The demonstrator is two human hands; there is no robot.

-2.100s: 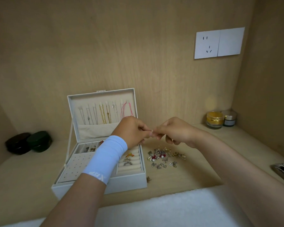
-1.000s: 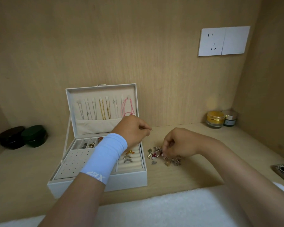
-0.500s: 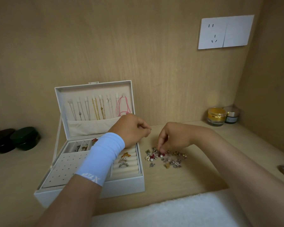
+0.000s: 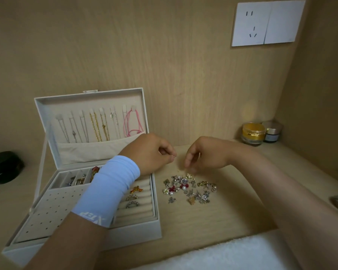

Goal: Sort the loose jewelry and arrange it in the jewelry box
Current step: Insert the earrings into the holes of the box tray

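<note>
Picking studs (image 4: 189, 189)
Left hand (image 4: 152, 152) is pinching a thin post (image 4: 175, 157); right hand (image 4: 205, 154) is curling down, hold unclear. Probably light, slippery, bendable: grip heads.

white wall socket (image 4: 266, 23) up top, gold jar (image 4: 253, 133) beside a smaller jar (image 4: 272, 131), dark case (image 4: 4, 166) far left, fluffy towel (image 4: 213, 254) up front

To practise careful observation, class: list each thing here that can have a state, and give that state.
Jewelry box: open, lid upright.
Necklaces: hanging inside lid.
Rings: slotted in ring rolls.
Loose jewelry: heaped on shelf.
Left hand: pinches thin pin.
Right hand: fingertips over heap; hold unclear.
Gold jar: closed.
</note>
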